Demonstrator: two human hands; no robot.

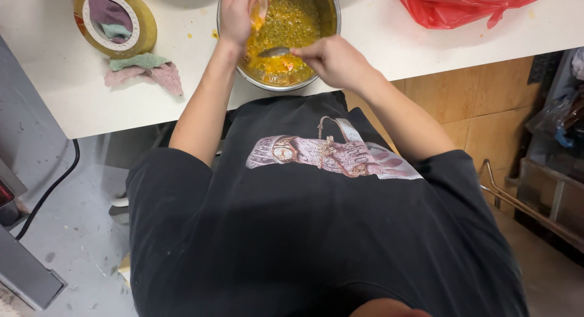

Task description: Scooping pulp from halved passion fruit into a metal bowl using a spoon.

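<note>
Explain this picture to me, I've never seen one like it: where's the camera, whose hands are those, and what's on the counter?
The one picture comes from a camera worn on a person's head, looking down their black shirt to a white counter. Both bare hands are theirs. The left hand holds a small yellowish piece over a metal bowl of yellow seedy pulp. The right hand holds a spoon in that bowl. On the left lie a tape roll and folded cloths; at the far right sits a red plastic bag.
</note>
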